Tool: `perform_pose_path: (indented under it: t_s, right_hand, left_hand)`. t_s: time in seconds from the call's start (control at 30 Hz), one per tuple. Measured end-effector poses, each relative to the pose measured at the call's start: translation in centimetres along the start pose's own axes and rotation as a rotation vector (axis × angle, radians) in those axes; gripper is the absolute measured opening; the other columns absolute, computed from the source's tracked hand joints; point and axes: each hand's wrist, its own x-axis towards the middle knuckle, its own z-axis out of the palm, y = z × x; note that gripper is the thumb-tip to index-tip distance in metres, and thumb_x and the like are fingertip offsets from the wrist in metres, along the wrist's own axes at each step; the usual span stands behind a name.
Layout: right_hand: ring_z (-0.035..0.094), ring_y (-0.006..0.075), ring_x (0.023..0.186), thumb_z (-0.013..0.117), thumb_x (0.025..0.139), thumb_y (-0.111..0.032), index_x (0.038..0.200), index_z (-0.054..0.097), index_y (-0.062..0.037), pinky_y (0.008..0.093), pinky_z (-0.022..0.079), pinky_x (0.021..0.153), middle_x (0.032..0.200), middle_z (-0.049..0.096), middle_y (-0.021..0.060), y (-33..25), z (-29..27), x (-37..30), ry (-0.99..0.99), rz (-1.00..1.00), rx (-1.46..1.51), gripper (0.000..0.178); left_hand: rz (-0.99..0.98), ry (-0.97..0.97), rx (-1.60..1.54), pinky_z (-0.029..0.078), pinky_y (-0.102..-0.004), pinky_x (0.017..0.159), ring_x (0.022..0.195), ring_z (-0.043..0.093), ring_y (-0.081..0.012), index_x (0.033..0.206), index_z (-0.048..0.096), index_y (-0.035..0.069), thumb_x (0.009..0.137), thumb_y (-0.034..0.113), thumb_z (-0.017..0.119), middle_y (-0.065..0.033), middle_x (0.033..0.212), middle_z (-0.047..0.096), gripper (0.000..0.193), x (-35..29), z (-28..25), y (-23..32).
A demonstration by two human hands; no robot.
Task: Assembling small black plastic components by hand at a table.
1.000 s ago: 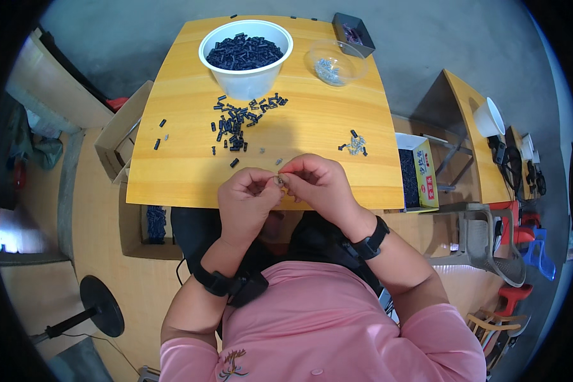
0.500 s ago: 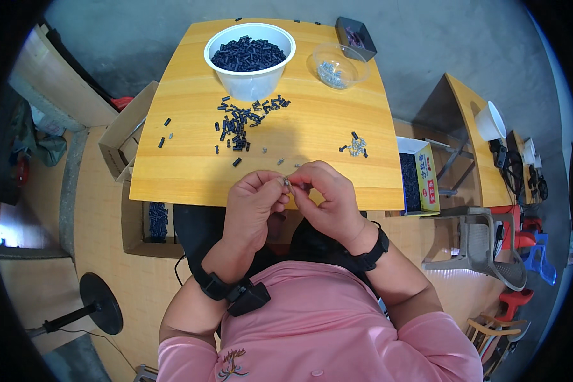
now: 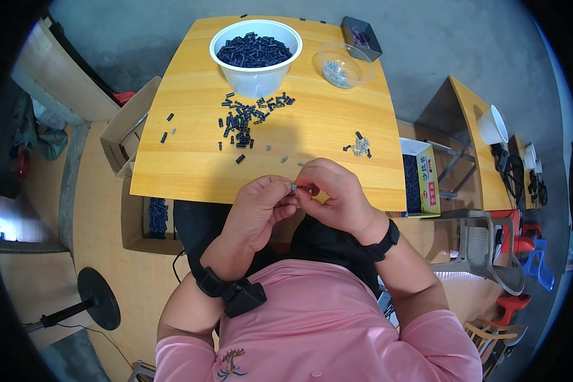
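My hands meet just over the near edge of the wooden table (image 3: 191,172). Between thumb and fingers my left hand (image 3: 258,210) pinches a small silvery metal piece (image 3: 293,188), too small to make out fully. My right hand (image 3: 337,200) is closed against it, its fingertips pressed together; what they grip is hidden. Beyond the hands lies a loose pile of small black cylindrical parts (image 3: 240,121). A few tiny metal pieces (image 3: 284,159) are scattered nearer me. To the right sits a little heap of silvery metal parts (image 3: 361,148) with some black ones beside it.
A white tub (image 3: 254,79) full of black parts stands at the back. Right of it are a clear bowl (image 3: 344,67) with metal pieces and a black box (image 3: 361,38). Boxes of black parts (image 3: 158,216) flank the table below; a grey chair (image 3: 471,245) stands right.
Both hands have shifted slightly right and toward me, still together. The right wrist has swung a little outward. The metal piece has turned between the fingertips.
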Motion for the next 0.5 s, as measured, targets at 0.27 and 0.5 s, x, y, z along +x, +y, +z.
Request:
perform_pose_path:
  t_s: [0.27,0.5]
  right_hand:
    - [0.059,0.0194,0.067,0.068,0.075,0.004,0.085,0.058,-0.0019,0.0276,0.049,0.058,0.08,0.056,0.0088,-0.5,1.0,-0.6,0.088,0.123,0.08,0.016]
    - [0.058,0.0168,0.064,0.067,0.075,0.005,0.084,0.059,-0.0012,0.026,0.047,0.056,0.077,0.057,0.008,-0.7,1.7,-0.5,0.174,0.17,0.008,0.014]
  left_hand:
    - [-0.018,-0.015,-0.062,0.051,-0.0177,0.061,0.068,0.059,-0.0062,0.089,0.063,0.004,0.091,0.015,0.059,-0.002,0.079,0.064,0.012,-0.1,-0.1,-0.2]
    - [0.095,0.101,-0.009,0.047,-0.0183,0.056,0.065,0.057,-0.0063,0.087,0.062,0.002,0.087,0.009,0.062,-0.002,0.076,0.063,0.007,0.0,0.7,-0.6]
